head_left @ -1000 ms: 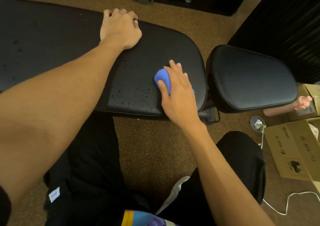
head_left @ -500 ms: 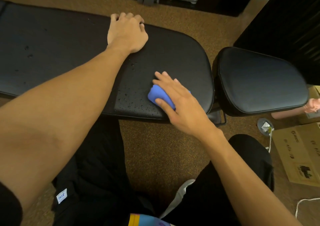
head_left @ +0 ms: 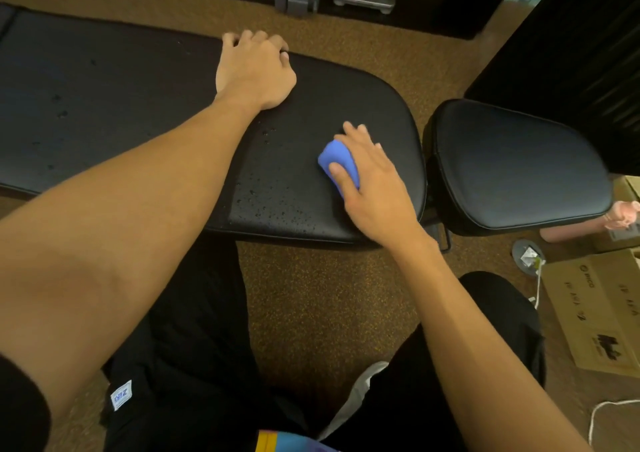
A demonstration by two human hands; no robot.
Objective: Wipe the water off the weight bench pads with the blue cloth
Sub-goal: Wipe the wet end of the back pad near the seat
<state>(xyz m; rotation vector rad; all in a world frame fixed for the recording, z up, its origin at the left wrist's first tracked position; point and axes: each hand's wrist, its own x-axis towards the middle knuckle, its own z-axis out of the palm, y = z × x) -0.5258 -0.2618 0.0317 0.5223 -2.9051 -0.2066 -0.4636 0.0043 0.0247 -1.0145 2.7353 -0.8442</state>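
Two bench pads (head_left: 346,105); one blue cloth (head_left: 337,159) under flat right hand (head_left: 377,188); left hand (head_left: 254,71) grips far edge.

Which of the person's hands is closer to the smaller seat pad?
Right. The right hand presses the blue cloth on the long pad, near the smaller seat pad; the left hand holds the long pad's far edge, farther off.

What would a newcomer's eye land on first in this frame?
The bright blue bunched cloth stands out, pressed under the right hand near the right end of the long black padded bench pad. Water droplets bead along that pad's near edge, and the left hand holds its far edge.
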